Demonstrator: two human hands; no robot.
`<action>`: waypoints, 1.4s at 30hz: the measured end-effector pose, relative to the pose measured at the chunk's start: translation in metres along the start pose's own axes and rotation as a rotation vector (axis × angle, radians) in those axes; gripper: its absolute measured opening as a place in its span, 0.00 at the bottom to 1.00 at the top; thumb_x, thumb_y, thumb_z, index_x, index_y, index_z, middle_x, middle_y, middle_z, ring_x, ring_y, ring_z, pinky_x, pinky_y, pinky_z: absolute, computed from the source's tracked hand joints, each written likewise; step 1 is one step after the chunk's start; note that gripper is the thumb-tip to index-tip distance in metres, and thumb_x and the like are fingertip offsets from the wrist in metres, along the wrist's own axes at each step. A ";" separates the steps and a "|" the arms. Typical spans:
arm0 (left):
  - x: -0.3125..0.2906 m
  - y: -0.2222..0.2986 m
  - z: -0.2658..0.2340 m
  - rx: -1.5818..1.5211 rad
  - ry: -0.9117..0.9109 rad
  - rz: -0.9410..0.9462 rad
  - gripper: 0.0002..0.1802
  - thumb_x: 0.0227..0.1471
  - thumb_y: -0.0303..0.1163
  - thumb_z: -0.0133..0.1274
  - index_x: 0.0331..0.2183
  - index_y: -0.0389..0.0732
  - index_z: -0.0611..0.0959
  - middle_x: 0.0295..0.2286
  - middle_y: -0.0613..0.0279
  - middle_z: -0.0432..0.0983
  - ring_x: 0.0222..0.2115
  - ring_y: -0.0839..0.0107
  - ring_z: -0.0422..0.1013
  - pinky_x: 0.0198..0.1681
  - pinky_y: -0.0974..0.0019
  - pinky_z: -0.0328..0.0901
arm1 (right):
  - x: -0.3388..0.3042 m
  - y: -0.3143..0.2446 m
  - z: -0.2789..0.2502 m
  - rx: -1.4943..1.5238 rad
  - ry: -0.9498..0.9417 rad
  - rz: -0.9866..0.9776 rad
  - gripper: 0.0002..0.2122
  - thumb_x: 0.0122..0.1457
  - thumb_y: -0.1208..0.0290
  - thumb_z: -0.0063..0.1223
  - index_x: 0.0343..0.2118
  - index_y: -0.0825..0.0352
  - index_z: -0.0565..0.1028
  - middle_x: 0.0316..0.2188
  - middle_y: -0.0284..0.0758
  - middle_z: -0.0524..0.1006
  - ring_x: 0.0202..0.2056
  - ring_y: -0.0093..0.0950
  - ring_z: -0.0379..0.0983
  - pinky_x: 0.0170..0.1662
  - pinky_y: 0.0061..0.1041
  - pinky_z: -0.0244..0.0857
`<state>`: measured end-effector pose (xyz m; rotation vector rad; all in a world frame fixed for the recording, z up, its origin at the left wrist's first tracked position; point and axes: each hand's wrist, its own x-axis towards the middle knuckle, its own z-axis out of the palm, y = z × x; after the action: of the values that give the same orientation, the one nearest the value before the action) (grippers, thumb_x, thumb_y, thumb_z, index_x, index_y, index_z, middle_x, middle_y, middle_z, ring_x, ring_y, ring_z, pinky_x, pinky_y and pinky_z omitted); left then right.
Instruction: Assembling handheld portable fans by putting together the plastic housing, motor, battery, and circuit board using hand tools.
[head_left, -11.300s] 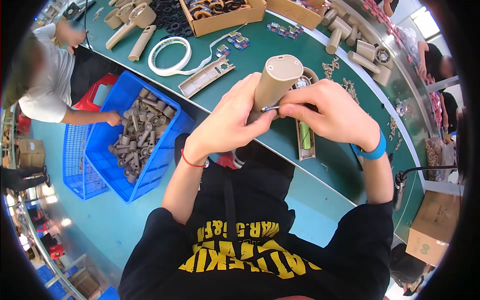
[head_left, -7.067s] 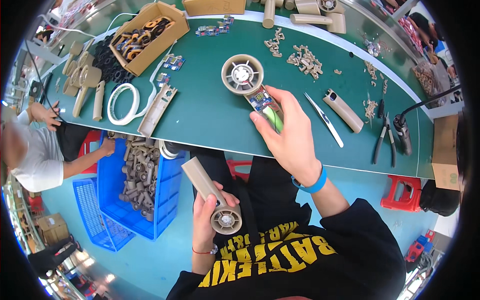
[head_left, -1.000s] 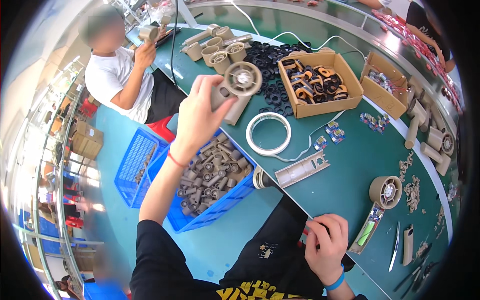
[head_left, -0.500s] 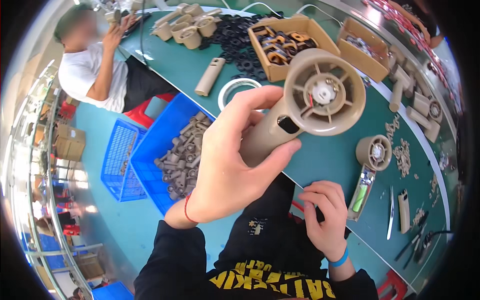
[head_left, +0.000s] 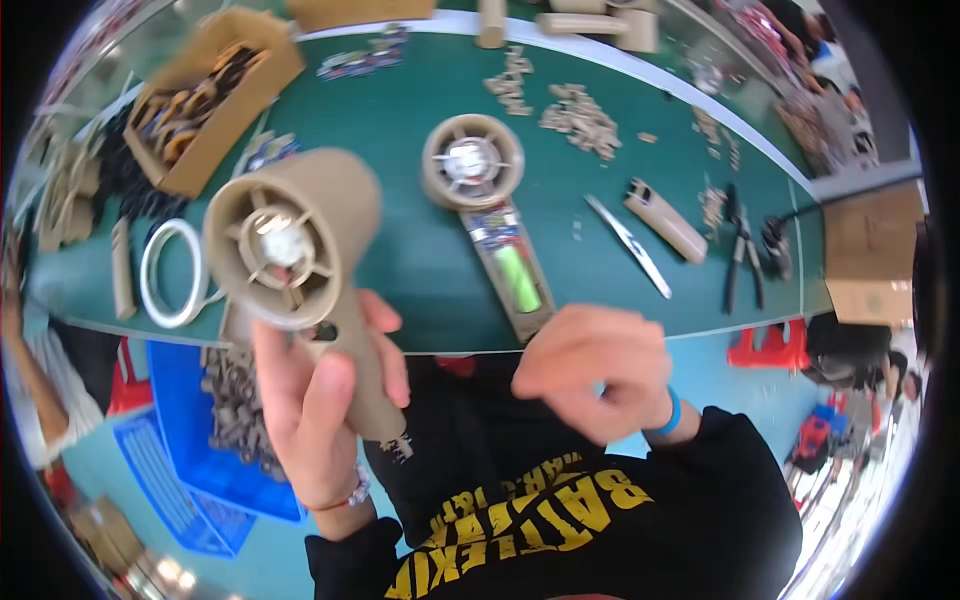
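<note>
My left hand [head_left: 305,425] is closed around the handle of a beige handheld fan [head_left: 345,215], held up above the table's near edge. Its round open head faces me, showing a spoked ring and a pale motor with a bit of red at the centre. A dark hole shows in its handle. My right hand [head_left: 605,370], slightly blurred, hovers at the table edge with fingers curled together and nothing visible in them. Just beyond it lies a second handheld fan [head_left: 472,165], its handle opened to a circuit board and a green battery [head_left: 515,280].
Tweezers [head_left: 630,247], a beige handle cover [head_left: 667,222] and pliers [head_left: 742,250] lie to the right. Small beige parts [head_left: 582,122] are heaped behind. On the left are a white tape roll [head_left: 172,275], a carton of rings [head_left: 225,120] and a blue bin [head_left: 185,440] of parts.
The view has swung toward the right side of the table. My left hand has brought the fan lower and tilted it, still gripping the handle. My right hand stays curled near the table edge.
</note>
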<state>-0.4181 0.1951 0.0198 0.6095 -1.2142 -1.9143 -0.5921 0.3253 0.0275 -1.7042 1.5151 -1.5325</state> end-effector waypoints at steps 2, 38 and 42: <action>0.000 0.000 -0.002 0.012 -0.113 0.045 0.34 0.58 0.35 0.45 0.59 0.31 0.53 0.42 0.48 0.63 0.25 0.72 0.65 0.26 0.72 0.63 | -0.001 -0.002 -0.025 -0.207 0.079 0.035 0.07 0.50 0.85 0.47 0.30 0.72 0.76 0.27 0.40 0.78 0.26 0.29 0.74 0.30 0.23 0.68; 0.017 -0.028 0.004 -0.111 -0.138 -0.177 0.20 0.61 0.27 0.41 0.52 0.41 0.53 0.45 0.49 0.65 0.33 0.71 0.66 0.37 0.67 0.64 | -0.066 0.041 -0.086 -1.085 0.470 0.217 0.07 0.58 0.82 0.50 0.37 0.69 0.77 0.30 0.33 0.76 0.29 0.21 0.66 0.30 0.19 0.55; 0.019 -0.028 0.003 -0.098 -0.156 -0.215 0.20 0.62 0.27 0.40 0.52 0.41 0.53 0.46 0.48 0.65 0.33 0.71 0.67 0.37 0.67 0.64 | -0.067 0.042 -0.087 -1.093 0.497 0.227 0.07 0.58 0.82 0.50 0.37 0.70 0.78 0.30 0.32 0.76 0.29 0.21 0.66 0.30 0.19 0.55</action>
<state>-0.4410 0.1878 -0.0040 0.5664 -1.1808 -2.2231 -0.6746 0.4004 -0.0097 -1.5187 3.0652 -1.0719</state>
